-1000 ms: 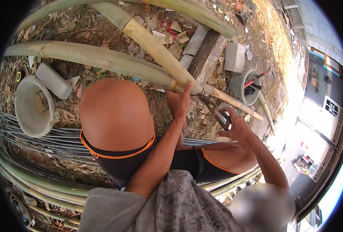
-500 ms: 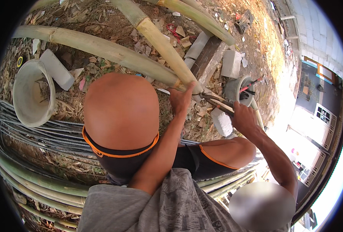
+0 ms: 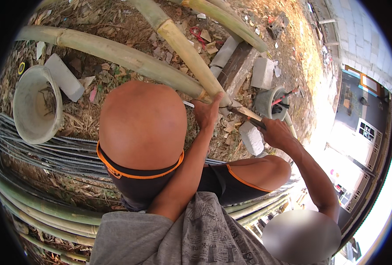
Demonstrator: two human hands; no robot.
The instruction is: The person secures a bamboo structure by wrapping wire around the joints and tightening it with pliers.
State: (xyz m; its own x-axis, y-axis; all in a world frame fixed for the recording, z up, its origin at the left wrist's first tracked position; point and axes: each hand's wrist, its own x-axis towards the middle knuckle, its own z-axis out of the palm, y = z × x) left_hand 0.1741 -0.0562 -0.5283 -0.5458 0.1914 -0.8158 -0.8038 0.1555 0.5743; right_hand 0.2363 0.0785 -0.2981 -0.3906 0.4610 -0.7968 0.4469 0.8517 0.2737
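Note:
Two bamboo poles meet in front of me: a diagonal pole (image 3: 185,53) crosses over the end of a long pole (image 3: 116,55) coming from the left. My left hand (image 3: 207,114) is closed around the bamboo at this crossing, thumb along the diagonal pole. A thin dark wire (image 3: 228,107) shows at the joint, just right of that thumb. My right hand (image 3: 276,134) is wrapped round the handles of dark pincers with orange on them (image 3: 249,119). Their jaws reach the wire at the joint; whether they bite it is too small to tell.
A grey bucket (image 3: 263,104) with a red-handled tool stands beyond my right hand, among pale blocks (image 3: 262,74). To the left are a larger bucket (image 3: 23,108) and another block (image 3: 64,79). Steel bars (image 3: 37,150) and bamboo poles (image 3: 54,212) lie at lower left.
The pincers' handles, spread apart before, are now closed together. My right hand has shifted slightly left and down; my left hand stays on the joint.

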